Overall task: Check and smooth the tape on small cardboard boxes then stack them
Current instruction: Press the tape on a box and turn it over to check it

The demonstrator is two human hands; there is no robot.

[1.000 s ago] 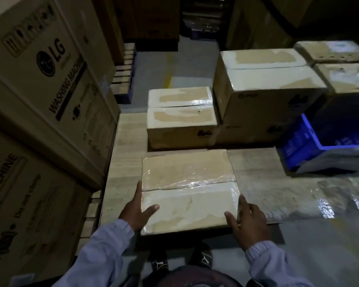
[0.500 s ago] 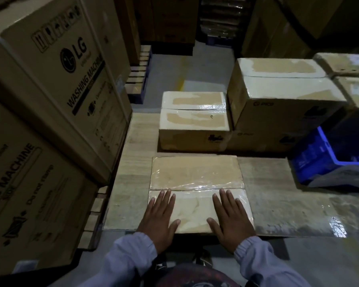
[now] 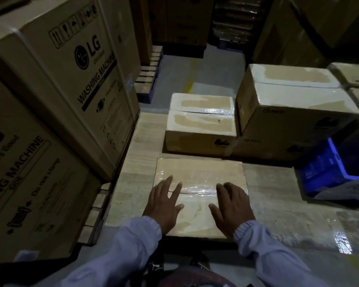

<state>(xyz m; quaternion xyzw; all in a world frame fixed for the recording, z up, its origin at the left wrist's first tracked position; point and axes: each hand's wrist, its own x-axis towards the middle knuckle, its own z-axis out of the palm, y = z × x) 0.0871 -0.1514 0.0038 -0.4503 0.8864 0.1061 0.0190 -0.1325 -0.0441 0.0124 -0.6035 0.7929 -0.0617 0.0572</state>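
Left grip (image 3: 163,206), right grip (image 3: 231,206) — one box (image 3: 199,171)

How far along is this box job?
Looks done: a taped box and a stack sit behind. In hand: left hand and right hand press flat on the near box, at its tape seam. Left: stacking this box.
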